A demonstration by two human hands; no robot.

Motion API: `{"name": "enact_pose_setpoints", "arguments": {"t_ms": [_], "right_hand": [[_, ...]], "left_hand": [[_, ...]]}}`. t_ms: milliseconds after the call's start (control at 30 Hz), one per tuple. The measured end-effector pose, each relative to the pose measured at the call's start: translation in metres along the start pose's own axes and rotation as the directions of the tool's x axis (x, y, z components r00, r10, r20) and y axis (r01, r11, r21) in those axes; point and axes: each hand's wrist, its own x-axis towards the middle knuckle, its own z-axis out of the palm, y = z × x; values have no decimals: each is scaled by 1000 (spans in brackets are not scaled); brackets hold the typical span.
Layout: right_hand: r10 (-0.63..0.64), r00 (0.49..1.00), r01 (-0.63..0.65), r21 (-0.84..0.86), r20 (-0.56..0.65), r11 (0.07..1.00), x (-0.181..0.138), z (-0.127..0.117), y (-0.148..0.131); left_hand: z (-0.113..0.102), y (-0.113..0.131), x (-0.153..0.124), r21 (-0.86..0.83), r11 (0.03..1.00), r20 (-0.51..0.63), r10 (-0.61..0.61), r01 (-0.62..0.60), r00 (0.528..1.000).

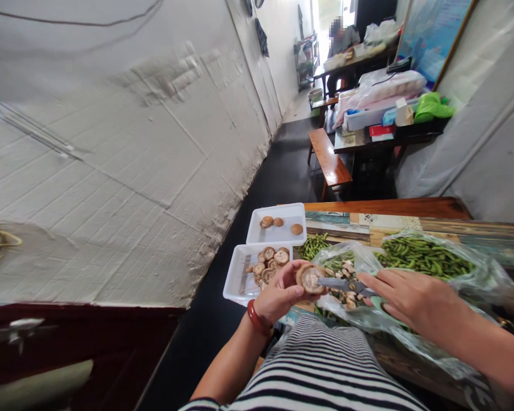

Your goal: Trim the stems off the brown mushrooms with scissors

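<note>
Left fingers (293, 293), right fingers (377, 283) curled

Lone head-worn view, forward and down onto the near table (475, 229)

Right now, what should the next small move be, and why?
Probably a small snip at the middle of the mushroom: the left hand holds it with its pale underside showing, and the right hand holds the scissors with their tips there.

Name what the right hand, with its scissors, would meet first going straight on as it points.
Most likely the mushroom in the left hand: the scissors in the right hand point at its underside, and their tips appear to touch it, though one view leaves depth unclear.
</note>
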Motion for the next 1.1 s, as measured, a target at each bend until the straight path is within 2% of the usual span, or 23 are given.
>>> {"name": "enact_pose_setpoints", "arguments": {"t_ms": [133,233,333,500,633,767,867,1000,1100], "right_hand": [[-36,999,37,-74,6,997,9,-15,0],[-30,999,31,-29,10,999,8,-13,1],[-42,999,42,-5,-12,999,6,-10,2],[-17,1000,17,-36,2,999,6,-21,5],[136,990,-133,72,-39,989,0,-21,0],[187,981,-195,202,59,960,-4,-11,-14],[206,976,-217,238,70,947,-4,-6,-25],[227,973,-232,283,53,931,-2,-5,-34],[262,965,-255,305,18,918,0,-5,-39]], "left_hand": [[-8,-1,-4,-49,995,48,-80,82,996],[-14,-3,-8,-24,993,86,-117,119,989],[-16,-6,-11,17,995,89,-104,103,991],[-8,-7,-13,58,995,-29,86,-84,996],[1,-5,-12,108,962,-125,263,-250,957],[6,-4,-12,253,919,-174,349,-301,921],[8,-5,-12,390,867,-214,414,-311,885],[8,-11,-9,549,733,-144,557,-402,818],[8,-14,-6,691,549,-28,671,-471,741]]}}
